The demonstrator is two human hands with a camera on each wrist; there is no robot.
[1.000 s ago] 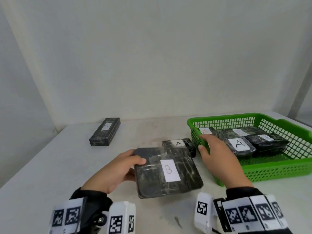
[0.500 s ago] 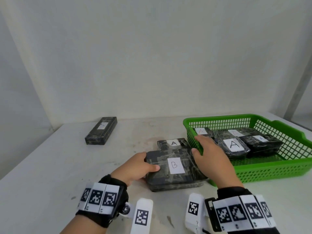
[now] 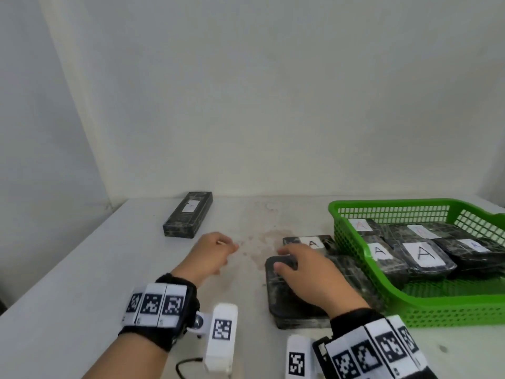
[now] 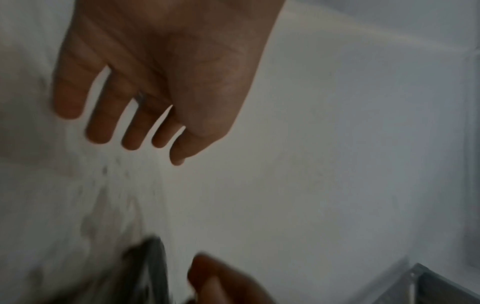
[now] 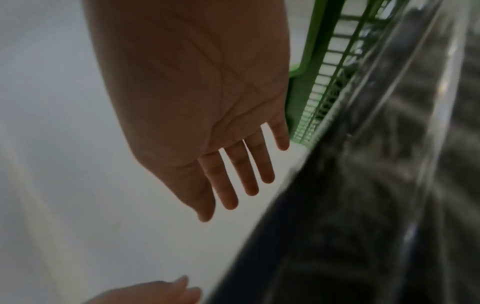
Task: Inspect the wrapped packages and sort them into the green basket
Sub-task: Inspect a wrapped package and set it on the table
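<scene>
Green basket (image 3: 355, 214) holds several wrapped packages (image 3: 422, 254) labelled A.

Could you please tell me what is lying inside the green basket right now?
The green basket holds black wrapped packages lying flat, several with white A labels showing. Whatever lies beneath them is covered.

We see our right hand (image 5: 197, 98) with straight, slightly spread fingers (image 5: 228, 191) holding nothing above the pale table (image 5: 64, 164). A blurred dark wrapped package (image 5: 363, 216) fills the lower right, and the green basket (image 5: 311, 82) stands beyond it. Our left hand (image 5: 145, 294) shows at the bottom edge.
</scene>
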